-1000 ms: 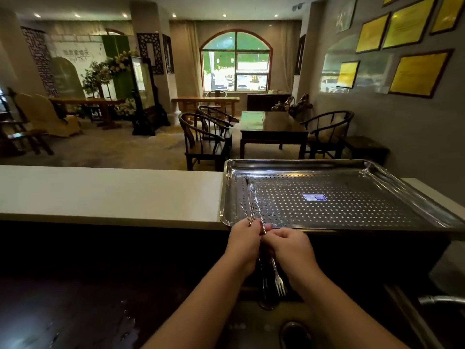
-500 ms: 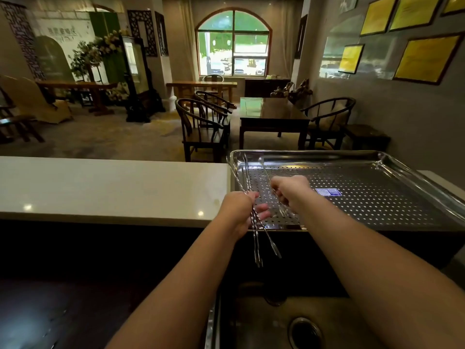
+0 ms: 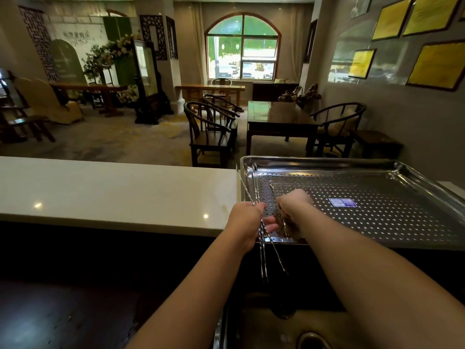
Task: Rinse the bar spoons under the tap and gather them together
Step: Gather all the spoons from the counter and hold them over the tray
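My left hand (image 3: 247, 222) grips a bundle of several twisted-stem bar spoons (image 3: 263, 250) at the near left corner of the perforated steel tray (image 3: 377, 222). Their stems run from above the tray's left rim down over the dark sink. My right hand (image 3: 293, 201) is just to the right, low over the tray's near left corner, fingers curled round a single bar spoon (image 3: 273, 187). That spoon's tip pokes out beyond the knuckles, and its other end lies near the tray's front rim. The two hands are close together but apart.
The tray sits on the right end of a white counter (image 3: 113, 192). Below me is the steel sink (image 3: 251, 328) with its drain (image 3: 312, 340). A blue label (image 3: 342, 202) lies on the tray floor. Chairs and tables stand beyond the counter.
The hands were together over the sink holding all the spoons. My right hand has carried one spoon up onto the tray, and my left has risen to the tray's corner with the bundle.
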A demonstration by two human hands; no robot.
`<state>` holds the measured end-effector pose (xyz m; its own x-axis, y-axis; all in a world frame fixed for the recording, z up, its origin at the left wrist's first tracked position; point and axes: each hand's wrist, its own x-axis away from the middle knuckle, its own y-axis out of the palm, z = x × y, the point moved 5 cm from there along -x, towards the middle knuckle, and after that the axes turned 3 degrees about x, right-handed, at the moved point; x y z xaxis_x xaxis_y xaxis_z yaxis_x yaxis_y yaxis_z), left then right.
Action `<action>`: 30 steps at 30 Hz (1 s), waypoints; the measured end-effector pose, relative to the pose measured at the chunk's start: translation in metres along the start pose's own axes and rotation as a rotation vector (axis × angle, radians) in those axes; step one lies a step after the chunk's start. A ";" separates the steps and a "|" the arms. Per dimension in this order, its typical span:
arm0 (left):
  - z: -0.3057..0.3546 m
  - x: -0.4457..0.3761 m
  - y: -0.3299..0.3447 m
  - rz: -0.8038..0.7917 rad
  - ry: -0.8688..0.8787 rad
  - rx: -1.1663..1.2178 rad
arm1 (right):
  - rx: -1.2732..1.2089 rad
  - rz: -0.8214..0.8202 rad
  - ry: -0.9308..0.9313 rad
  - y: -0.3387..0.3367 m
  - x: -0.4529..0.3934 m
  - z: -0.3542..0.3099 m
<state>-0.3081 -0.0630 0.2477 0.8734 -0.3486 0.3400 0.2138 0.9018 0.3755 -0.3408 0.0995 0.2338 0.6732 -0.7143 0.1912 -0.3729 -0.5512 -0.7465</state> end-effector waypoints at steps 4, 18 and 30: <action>-0.004 -0.002 0.001 0.006 0.020 -0.034 | 0.146 0.001 -0.009 0.003 0.000 -0.001; -0.004 -0.003 0.003 -0.079 0.067 -0.103 | -0.730 -0.402 -0.165 -0.004 0.066 -0.001; -0.002 0.004 0.007 -0.095 0.111 -0.194 | -0.786 -0.392 -0.179 -0.008 0.070 0.008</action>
<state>-0.3021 -0.0578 0.2503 0.8859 -0.4136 0.2102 0.3679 0.9023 0.2248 -0.2855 0.0574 0.2484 0.9090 -0.3713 0.1893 -0.3810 -0.9244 0.0165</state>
